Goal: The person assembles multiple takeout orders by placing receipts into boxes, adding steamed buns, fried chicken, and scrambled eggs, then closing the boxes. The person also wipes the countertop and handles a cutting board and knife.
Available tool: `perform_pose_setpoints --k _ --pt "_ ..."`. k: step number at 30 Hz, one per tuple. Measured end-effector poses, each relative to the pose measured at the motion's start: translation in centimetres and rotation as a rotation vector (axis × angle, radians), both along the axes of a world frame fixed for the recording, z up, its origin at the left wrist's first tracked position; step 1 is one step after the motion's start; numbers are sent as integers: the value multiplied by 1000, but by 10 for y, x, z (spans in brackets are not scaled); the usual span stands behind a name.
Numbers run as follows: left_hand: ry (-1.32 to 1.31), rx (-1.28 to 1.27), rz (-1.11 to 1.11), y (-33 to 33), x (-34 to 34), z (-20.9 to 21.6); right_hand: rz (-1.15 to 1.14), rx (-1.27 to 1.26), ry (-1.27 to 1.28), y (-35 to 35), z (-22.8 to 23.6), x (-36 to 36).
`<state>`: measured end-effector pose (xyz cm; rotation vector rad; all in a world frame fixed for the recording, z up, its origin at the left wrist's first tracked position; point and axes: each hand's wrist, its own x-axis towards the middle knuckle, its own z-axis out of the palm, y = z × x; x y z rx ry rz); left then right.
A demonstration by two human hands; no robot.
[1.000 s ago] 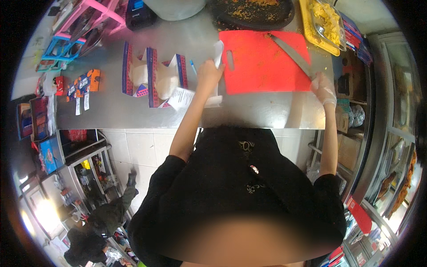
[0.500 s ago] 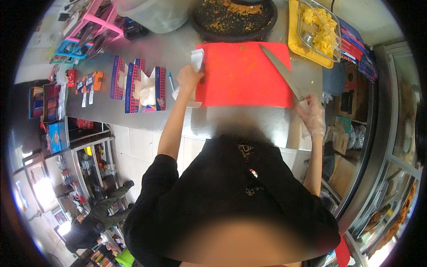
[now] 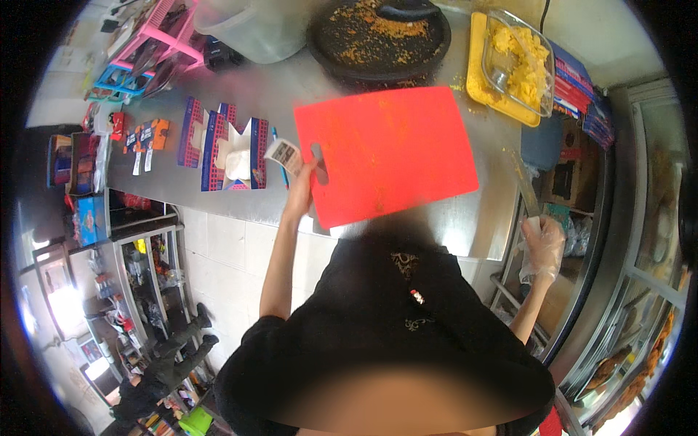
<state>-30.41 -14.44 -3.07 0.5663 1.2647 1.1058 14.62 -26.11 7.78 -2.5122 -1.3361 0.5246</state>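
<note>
My left hand (image 3: 300, 195) is closed on the left edge of a red cutting board (image 3: 392, 156), just by its handle slot. The board sits at a slant, its near edge close to my body, with yellow-orange crumbs on its face. A white printed paper slip (image 3: 283, 155) sticks up beside the same hand, seemingly held along with the board. Off to the right, my right hand (image 3: 544, 245), in a clear plastic glove, grips the white handle of a long knife (image 3: 525, 182). Its blade points away from me, past the counter's right edge.
A black stone mortar (image 3: 334, 58) with crumbs stands behind the board. At the far right, a glass dish of yellow pieces (image 3: 534, 80) rests on a yellow tray (image 3: 476, 69). Left are an open patterned box (image 3: 214, 149) and a blue pen (image 3: 284, 176). Another person (image 3: 156, 381) is at lower left.
The cutting board has shifted left and toward me and turned, with my left hand now on its edge. My right hand has carried the knife rightward, away from the board.
</note>
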Motion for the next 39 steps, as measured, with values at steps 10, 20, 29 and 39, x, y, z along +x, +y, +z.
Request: perform_pose_setpoints --k 10,20,29,39 --pt "-435 263 -52 -34 -16 15 56 159 -105 11 26 -27" --pt "-218 269 219 -66 -47 100 128 223 -129 31 54 -63" --pt "-23 618 395 55 17 69 438 317 -50 91 84 -93" --pt "63 406 179 73 51 75 683 76 122 127 105 -120"
